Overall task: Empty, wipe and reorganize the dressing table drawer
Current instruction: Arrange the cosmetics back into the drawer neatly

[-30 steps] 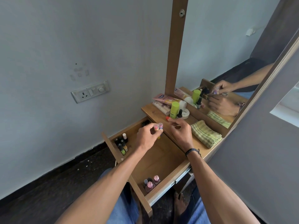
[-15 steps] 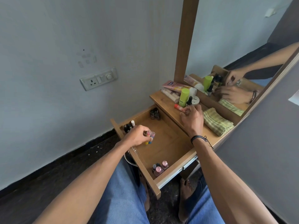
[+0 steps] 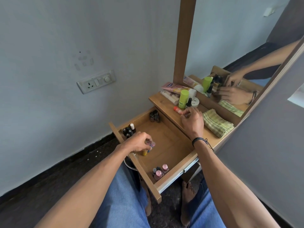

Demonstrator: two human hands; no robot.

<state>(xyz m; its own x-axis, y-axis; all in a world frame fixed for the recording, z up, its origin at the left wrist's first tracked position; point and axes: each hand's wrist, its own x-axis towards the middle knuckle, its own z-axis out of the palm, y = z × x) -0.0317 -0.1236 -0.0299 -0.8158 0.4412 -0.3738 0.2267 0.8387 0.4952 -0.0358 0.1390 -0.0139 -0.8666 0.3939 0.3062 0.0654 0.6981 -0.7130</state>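
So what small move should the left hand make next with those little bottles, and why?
Probably lower them the last bit, stand them on the floor of the open wooden drawer and let go. The left hand pinches small pastel-capped bottles low inside it, close to its front panel; black-capped bottles and pink-capped bottles already stand grouped in its front corners.

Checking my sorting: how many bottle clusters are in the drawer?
4: dark cluster at the back corner, white-capped cluster and pink-capped cluster at the two front corners, held cluster in the left hand between them; some may be hidden.
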